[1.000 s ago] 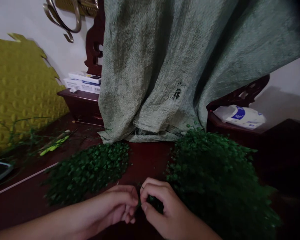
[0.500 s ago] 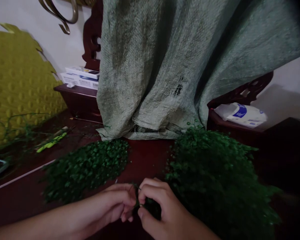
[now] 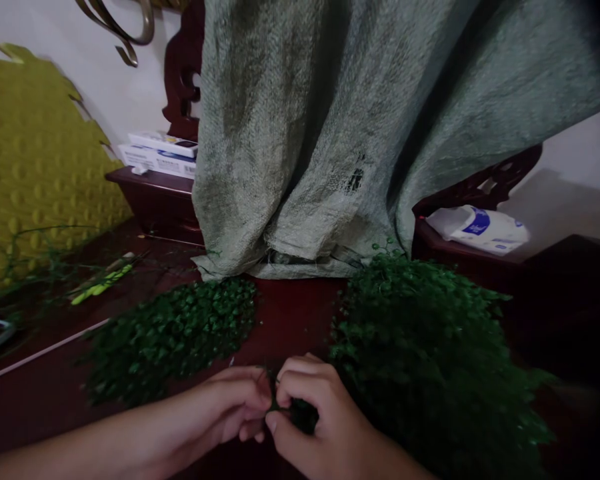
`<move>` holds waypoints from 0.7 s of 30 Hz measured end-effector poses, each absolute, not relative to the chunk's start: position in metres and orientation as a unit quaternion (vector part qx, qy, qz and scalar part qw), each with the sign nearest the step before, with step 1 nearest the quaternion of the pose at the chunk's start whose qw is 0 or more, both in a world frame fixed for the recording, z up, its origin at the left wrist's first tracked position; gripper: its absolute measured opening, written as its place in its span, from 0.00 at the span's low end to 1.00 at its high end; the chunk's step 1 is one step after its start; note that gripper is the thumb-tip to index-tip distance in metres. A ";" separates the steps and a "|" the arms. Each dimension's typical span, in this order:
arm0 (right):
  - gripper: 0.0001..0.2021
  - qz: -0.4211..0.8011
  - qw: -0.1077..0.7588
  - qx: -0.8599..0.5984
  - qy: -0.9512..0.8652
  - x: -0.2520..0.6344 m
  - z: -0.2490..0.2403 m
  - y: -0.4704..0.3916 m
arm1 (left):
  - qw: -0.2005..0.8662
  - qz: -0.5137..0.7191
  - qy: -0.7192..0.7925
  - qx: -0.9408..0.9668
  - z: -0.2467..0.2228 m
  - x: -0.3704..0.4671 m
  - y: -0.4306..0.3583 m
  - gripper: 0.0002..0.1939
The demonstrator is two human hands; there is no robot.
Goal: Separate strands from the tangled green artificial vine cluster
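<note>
My left hand (image 3: pixel 230 403) and my right hand (image 3: pixel 325 413) meet low in the middle of the head view. Thumb and fingers of both are closed in a pinch around a small dark green sprig (image 3: pixel 277 405), mostly hidden by the fingertips. Left of the hands lies a flat heap of small green leafy pieces (image 3: pixel 175 337) on the dark red wooden surface (image 3: pixel 293 313). A taller, bushier green heap (image 3: pixel 420 353) spreads on the right, close beside my right hand. Dim light hides the details of both heaps.
Behind the heaps hangs a grey-green woven sack (image 3: pixel 290 133). White boxes (image 3: pixel 163 160) sit on a ledge at left, a tissue pack (image 3: pixel 490 230) at right. A tool with lime-green handles (image 3: pixel 103 285) and loose green stems (image 3: pixel 40 267) lie by a yellow bumpy mat (image 3: pixel 35 153).
My right thumb has shifted left, closer to the left fingertips, and the pinch has tightened around the sprig. The left hand and the heaps look almost unchanged.
</note>
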State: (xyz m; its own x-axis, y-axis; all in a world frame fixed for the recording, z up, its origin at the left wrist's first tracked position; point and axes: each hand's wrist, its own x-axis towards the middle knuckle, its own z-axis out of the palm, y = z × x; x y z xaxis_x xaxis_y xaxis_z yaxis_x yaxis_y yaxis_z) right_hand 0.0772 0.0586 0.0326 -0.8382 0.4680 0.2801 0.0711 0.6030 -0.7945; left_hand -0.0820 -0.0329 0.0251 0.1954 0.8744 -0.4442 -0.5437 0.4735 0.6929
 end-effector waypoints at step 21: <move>0.11 0.404 0.211 -0.157 -0.876 0.075 0.036 0.058 | 0.741 0.480 0.426 0.198 0.025 -0.082 -0.033 0.03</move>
State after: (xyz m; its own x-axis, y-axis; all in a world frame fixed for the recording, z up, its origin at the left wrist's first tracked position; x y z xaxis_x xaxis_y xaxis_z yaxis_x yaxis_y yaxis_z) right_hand 0.0752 0.0576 0.0357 -0.8612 0.4462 0.2435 0.1048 0.6246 -0.7739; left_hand -0.0818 -0.0335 0.0255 0.1775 0.8794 -0.4417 -0.5428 0.4619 0.7014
